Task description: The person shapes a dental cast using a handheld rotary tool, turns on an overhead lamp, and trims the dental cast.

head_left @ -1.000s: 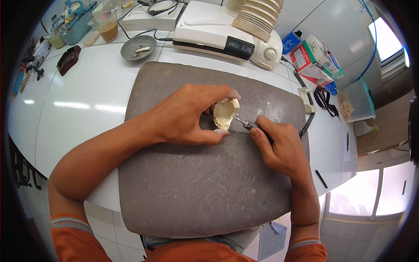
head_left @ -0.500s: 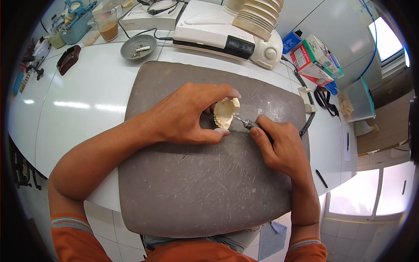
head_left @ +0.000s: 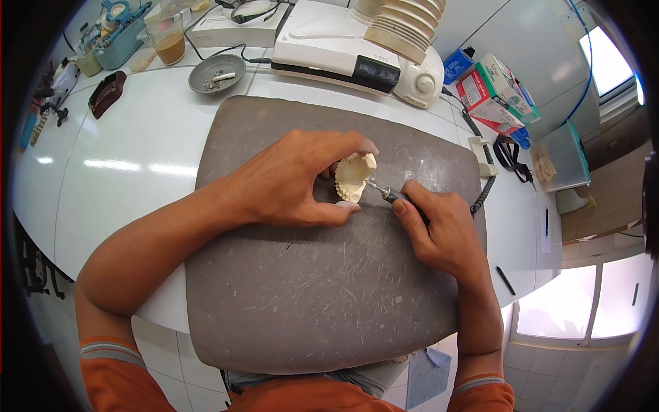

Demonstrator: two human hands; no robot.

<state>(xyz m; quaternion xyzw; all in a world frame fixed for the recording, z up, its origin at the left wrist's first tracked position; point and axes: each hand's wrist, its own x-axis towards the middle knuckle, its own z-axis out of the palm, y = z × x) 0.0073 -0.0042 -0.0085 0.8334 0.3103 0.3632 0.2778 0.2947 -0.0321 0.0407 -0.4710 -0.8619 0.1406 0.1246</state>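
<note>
A cream-coloured plaster dental model [head_left: 354, 177], an arch with a row of teeth along its edge, is gripped between the thumb and fingers of my left hand [head_left: 302, 180]. My right hand [head_left: 439, 223] is closed around a dark handpiece [head_left: 394, 195] with a metal tip. That tip points left and meets, or nearly meets, the model's right edge. Both hands are above a grey-brown scratched board [head_left: 322, 295]. Part of the handpiece's rear is hidden by my right hand.
Behind the board stands a white machine [head_left: 329, 41] with a ribbed hose [head_left: 408, 27]. A grey dish [head_left: 206, 75] and a cup of brown liquid [head_left: 168, 44] are at back left. Boxes [head_left: 491, 96] and a coiled cord [head_left: 484, 192] lie right, with a black pen [head_left: 506, 281] nearer.
Hardly anything differs. The dental model in my left hand has shifted very slightly; both hands keep their places.
</note>
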